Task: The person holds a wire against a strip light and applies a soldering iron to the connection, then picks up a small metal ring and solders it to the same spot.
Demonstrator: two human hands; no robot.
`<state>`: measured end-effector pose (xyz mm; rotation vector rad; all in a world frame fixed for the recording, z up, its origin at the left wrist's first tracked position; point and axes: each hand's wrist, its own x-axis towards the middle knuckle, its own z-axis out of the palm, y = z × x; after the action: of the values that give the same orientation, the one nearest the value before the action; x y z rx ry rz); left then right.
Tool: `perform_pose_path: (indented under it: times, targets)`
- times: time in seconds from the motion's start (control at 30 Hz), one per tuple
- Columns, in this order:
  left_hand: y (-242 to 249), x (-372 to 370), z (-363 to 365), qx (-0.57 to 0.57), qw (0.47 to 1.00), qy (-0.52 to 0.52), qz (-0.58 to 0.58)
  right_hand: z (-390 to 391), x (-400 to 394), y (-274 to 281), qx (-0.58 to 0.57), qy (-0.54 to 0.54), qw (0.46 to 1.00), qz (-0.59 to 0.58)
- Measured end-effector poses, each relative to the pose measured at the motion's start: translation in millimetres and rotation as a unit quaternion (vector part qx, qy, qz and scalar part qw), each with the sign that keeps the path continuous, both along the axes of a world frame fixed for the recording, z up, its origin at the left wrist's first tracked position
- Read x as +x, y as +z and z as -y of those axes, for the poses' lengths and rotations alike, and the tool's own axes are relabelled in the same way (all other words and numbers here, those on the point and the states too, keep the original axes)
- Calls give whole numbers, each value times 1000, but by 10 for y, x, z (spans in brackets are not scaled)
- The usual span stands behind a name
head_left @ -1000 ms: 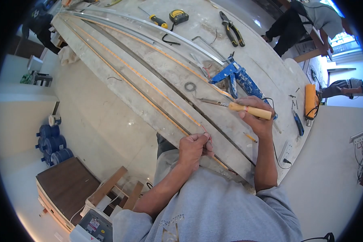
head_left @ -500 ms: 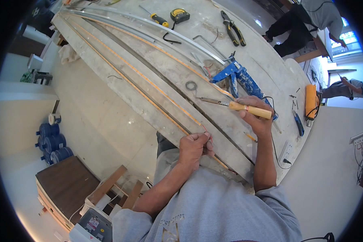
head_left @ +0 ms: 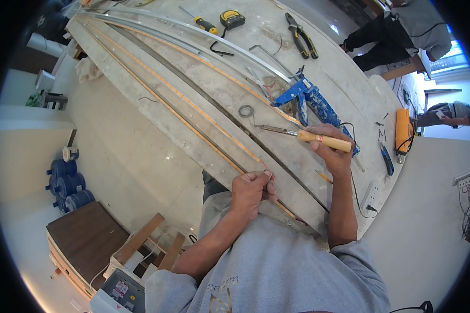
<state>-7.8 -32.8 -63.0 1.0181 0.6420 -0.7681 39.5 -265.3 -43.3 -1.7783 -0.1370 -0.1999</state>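
My right hand (head_left: 329,143) is closed around the wooden handle of a soldering iron (head_left: 318,139), its metal tip pointing left over the bench. Right by that tip lies a small coil of solder wire (head_left: 246,111). In a pinch, my left hand (head_left: 251,192) grips a thin red wire (head_left: 265,166) at the near end of an orange-yellow LED strip (head_left: 203,115). That strip runs away to the far left along a pale board. Beside it, nearer the bench's left edge, stretches a second LED strip (head_left: 162,96).
A blue caulking gun (head_left: 313,99) lies beyond my right hand. Further off are pliers (head_left: 301,36), a tape measure (head_left: 232,20) and a screwdriver (head_left: 206,25). To the right are a utility knife (head_left: 386,158), an orange tool (head_left: 402,131) and a power strip (head_left: 371,196). Two people stand beyond the bench.
My hands, the soldering iron and the wire stay almost still. In the background, the two people have shifted their posture and arms slightly.
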Motion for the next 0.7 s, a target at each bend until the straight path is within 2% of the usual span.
perform_pose_path:
  times: [0.27,0.43,0.53,0.7]
  targets:
    - [-15,-9,-3,0,1000,2,1,3,-66,-109,52,-35,995,-72]
    - [11,-4,-1,-1,1000,0,3,-84,-88,-150,218,-82,964,-124]
    - [-6,-8,-2,-4,1000,-2,4,-104,-98,-164,246,-130,946,-165]
    - [18,1,-3,-2,1000,0,3,-145,-102,-148,279,-159,933,-162]
